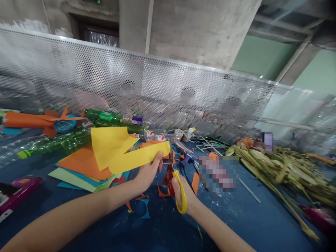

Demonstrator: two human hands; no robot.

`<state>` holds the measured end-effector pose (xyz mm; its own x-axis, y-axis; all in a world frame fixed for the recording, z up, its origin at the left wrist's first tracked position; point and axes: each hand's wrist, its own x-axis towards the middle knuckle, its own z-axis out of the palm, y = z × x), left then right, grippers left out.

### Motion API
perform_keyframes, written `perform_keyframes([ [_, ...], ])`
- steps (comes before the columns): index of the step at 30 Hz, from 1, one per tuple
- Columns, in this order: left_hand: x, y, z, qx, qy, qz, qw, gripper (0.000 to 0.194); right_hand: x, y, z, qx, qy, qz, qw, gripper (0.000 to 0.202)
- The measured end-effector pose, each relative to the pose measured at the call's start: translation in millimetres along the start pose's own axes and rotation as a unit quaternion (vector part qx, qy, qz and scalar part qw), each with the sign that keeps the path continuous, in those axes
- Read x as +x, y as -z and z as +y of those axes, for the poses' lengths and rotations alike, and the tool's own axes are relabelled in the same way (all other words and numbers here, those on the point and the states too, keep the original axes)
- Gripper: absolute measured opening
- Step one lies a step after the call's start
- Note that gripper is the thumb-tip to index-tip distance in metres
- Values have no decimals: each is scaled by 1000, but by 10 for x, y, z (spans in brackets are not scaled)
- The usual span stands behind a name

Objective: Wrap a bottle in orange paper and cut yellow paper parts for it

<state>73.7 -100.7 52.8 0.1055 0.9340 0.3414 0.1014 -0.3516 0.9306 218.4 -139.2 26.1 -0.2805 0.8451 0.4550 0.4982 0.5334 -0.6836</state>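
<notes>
A sheet of yellow paper (110, 148) with a long strip partly cut from it is pinched in my left hand (149, 171). My fingers grip the strip close to its right end. In my right hand (183, 192) is a pair of scissors (181, 196) with yellow and red handles. Its blades point up and away from me, right beside the strip's end; whether they touch the paper I cannot tell. Orange paper scraps (163, 190) and a curved blue scrap (145, 209) lie on the blue table (105, 231) below my hands.
Orange, blue and green paper sheets (78, 162) are stacked at left, near green plastic bottles (57, 140) and an orange paper model (28, 120). Corn husks (278, 168) spread over the right side. A perforated metal screen (162, 80) stands behind, and a glue gun (186, 159) lies mid-table.
</notes>
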Motion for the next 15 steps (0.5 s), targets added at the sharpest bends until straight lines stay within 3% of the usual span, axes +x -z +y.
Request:
perform_keyframes([
  [15,-33,-29,-47,-19,-4,-6,1000,48,13,25,-38,-14,-6,-6,1000,44],
])
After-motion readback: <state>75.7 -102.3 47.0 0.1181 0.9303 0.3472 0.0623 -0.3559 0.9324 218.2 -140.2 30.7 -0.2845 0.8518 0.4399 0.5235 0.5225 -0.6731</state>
